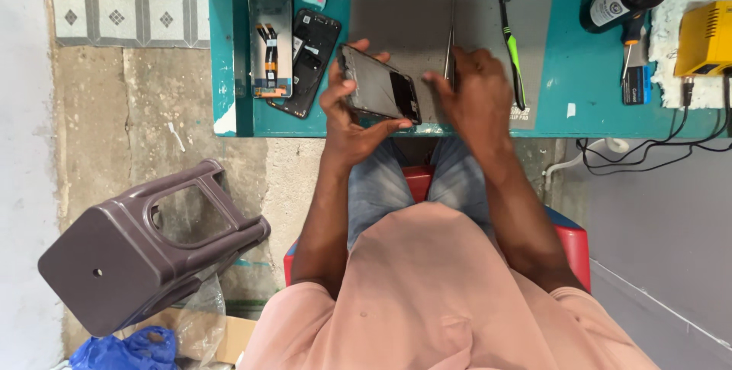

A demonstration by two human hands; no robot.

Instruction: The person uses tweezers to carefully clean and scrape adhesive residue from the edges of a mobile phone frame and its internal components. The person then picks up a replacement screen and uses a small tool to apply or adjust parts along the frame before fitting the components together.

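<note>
Two phones [293,53] lie already opened on the surface [595,72]. My left hand [347,114] is clamped on a third phone [379,84]; my right hand [476,91] pinches tweezers [450,42], work unfinished.

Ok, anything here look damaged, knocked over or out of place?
Yes. The stool lies tipped on its side on the floor. The phone in the left hand looks cracked or scuffed along one edge of its glass. The right hand holds tweezers beside it. Nothing looks spilled.
</note>
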